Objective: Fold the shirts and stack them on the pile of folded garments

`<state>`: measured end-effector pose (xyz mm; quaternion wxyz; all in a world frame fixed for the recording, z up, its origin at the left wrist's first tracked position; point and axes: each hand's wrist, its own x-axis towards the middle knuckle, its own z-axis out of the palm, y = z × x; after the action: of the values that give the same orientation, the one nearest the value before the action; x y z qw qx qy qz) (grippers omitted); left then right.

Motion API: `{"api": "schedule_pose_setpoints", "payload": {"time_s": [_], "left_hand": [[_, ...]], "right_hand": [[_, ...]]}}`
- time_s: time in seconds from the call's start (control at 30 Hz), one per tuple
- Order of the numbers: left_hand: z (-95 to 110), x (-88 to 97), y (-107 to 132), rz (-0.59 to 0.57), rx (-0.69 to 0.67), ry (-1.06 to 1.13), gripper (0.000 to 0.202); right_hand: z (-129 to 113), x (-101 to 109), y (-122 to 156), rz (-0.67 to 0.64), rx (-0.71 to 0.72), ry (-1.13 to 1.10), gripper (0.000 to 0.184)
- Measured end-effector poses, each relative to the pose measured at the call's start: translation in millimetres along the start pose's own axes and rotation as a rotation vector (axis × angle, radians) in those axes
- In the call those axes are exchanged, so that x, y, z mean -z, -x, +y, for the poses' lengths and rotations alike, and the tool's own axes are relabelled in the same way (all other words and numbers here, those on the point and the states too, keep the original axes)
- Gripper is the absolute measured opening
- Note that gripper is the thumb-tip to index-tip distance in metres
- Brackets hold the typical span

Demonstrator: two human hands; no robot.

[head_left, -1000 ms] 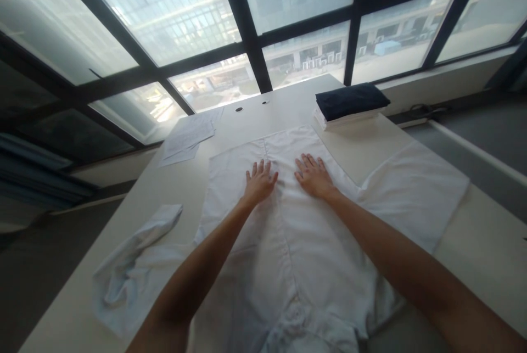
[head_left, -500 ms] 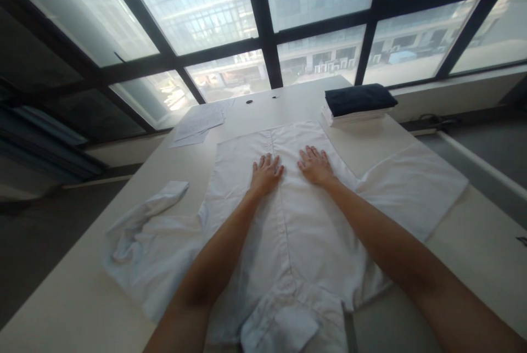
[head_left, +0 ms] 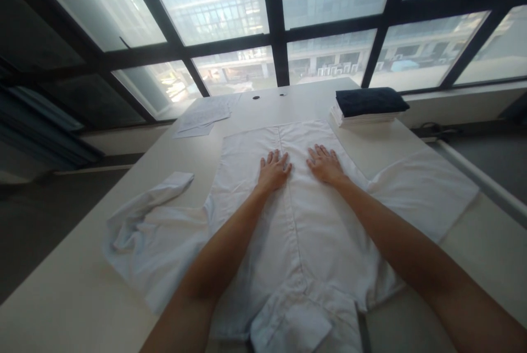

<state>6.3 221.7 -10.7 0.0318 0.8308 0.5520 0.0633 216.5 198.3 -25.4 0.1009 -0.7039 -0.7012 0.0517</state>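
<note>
A white shirt (head_left: 263, 227) lies spread on the table, its collar toward me and its hem toward the window. My left hand (head_left: 274, 171) rests flat on the cloth just left of the front placket, fingers spread. To the right of the placket, my right hand (head_left: 324, 164) also presses flat with fingers apart. Neither hand grips anything. The left sleeve (head_left: 160, 232) is crumpled and bent back on itself, while the right sleeve (head_left: 428, 194) lies fairly smooth. My forearms hide parts of the shirt's sides.
On the white table (head_left: 82, 287), printed papers (head_left: 203, 117) lie at the far left. A dark folded garment (head_left: 370, 101) tops a white folded stack (head_left: 366, 118) at the far right. Two small holes are near the far edge. Large framed windows (head_left: 325, 51) stand behind the table.
The view has shifted slightly, so the scene sits a little further right. Both hands remain flat on nearly the same spots of the shirt.
</note>
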Motion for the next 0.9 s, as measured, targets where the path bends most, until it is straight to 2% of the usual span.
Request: {"api": "schedule_pose_setpoints", "payload": {"time_s": [0.53, 0.63, 0.8, 0.9], "left_hand": [[-1.6, -3.5, -1.7, 0.01, -0.005, 0.013, 0.062], [-2.1, -3.8, -2.4, 0.015, -0.006, 0.015, 0.062], [-2.7, -4.0, -4.0, -0.004, -0.013, 0.03, 0.063], [-2.2, -2.8, -3.6, -0.008, -0.006, 0.032, 0.062]], "right_hand": [[2.6, -1.9, -1.1, -0.002, 0.011, 0.018, 0.061], [14.3, 0.0, -5.2, -0.016, 0.006, 0.012, 0.063], [41.9, 5.1, -10.6, -0.005, -0.094, 0.045, 0.063], [48.1, 5.3, -11.0, 0.01, -0.118, 0.053, 0.063]]}}
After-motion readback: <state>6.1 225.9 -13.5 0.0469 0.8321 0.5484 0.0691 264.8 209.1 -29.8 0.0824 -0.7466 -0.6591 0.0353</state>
